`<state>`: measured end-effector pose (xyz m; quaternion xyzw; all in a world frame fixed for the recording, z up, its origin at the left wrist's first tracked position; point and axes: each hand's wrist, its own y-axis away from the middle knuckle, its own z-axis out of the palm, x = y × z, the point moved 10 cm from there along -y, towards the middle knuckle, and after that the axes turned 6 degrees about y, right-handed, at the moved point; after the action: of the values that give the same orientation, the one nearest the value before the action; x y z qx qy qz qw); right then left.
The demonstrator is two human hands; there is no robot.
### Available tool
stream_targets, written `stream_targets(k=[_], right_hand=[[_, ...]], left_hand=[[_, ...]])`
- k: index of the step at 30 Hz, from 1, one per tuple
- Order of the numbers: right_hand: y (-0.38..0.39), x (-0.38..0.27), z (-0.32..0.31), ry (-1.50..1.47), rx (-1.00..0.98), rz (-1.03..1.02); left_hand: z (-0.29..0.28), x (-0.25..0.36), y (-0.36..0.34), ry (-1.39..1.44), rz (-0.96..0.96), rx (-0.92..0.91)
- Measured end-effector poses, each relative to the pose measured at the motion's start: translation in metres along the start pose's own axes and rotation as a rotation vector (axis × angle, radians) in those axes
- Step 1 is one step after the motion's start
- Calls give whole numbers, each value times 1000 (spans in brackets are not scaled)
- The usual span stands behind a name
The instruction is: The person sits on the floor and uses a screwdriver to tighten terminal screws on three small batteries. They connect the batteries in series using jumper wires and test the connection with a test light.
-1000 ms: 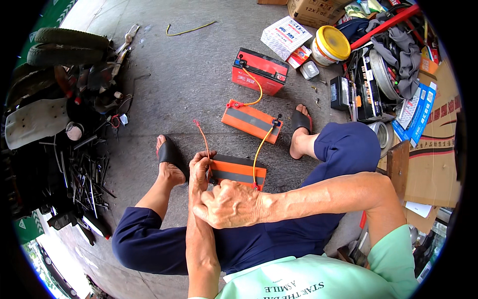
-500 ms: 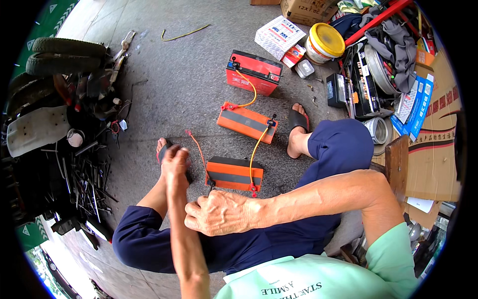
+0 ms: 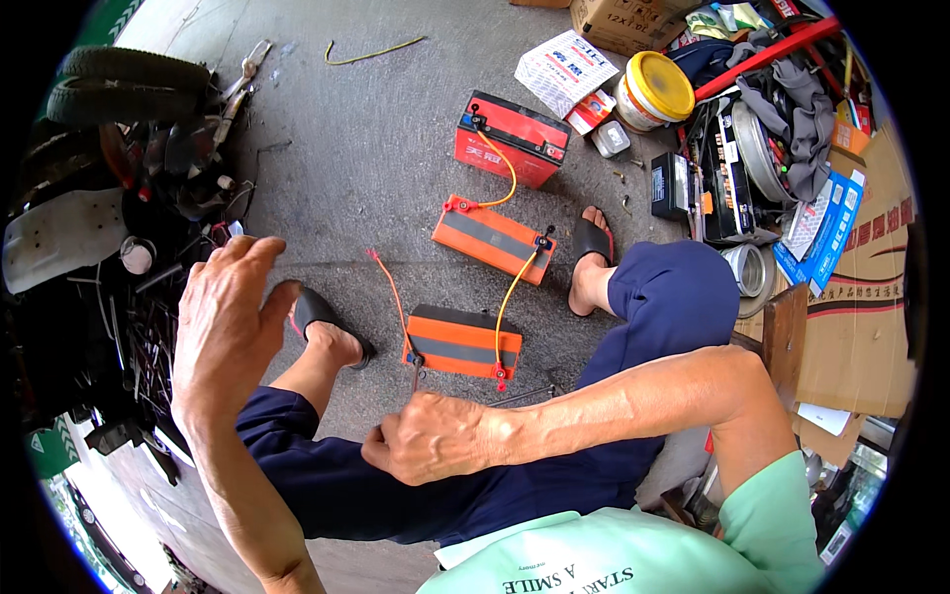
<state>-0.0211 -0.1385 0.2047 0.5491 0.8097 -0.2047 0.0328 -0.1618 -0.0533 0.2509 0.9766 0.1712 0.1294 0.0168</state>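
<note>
Three batteries, seen in the head view, stand in a staggered row on the grey floor (image 3: pixel 327 178) between the person's feet. Farthest is a red battery (image 3: pixel 510 163); next comes a middle orange battery (image 3: pixel 485 241) with a grey stripe, and closest to the body a near orange battery (image 3: pixel 460 345) striped alike. A yellow cable (image 3: pixel 514 173) joins the red battery's black-fitted corner to a red terminal on the middle one; a second yellow cable (image 3: pixel 511 297) runs from the middle battery's black terminal to a red terminal on the near one — both links appear complete. A red lead (image 3: pixel 390 287) is fitted at the near battery's black terminal (image 3: pixel 415 358), its far end lying free; that loose end, and the corner of the red battery where no cable shows, look like what remains unconnected. The right hand (image 3: pixel 435 436) is clenched around a thin-shafted tool (image 3: pixel 416 378) whose shaft reaches toward this black terminal — how tight the joint is cannot be judged. The left hand (image 3: pixel 228 332) is raised at the left, fingers spread, grasping nothing visible. A loose yellow cord (image 3: pixel 376 53) lies well apart on the floor.
</note>
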Motion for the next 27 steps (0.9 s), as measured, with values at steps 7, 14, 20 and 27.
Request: stream_targets(k=[7, 14, 20, 27], right_hand=[[-2, 5, -14, 102, 51, -8], [8, -10, 6, 35, -45, -2], [6, -4, -5, 93, -30, 31], [10, -3, 9, 55, -48, 49]], left_hand=[[17, 6, 7, 195, -125, -124], [24, -25, 32, 71, -258, -161], [33, -16, 25, 124, -222, -209], [33, -16, 32, 126, -241, -201]])
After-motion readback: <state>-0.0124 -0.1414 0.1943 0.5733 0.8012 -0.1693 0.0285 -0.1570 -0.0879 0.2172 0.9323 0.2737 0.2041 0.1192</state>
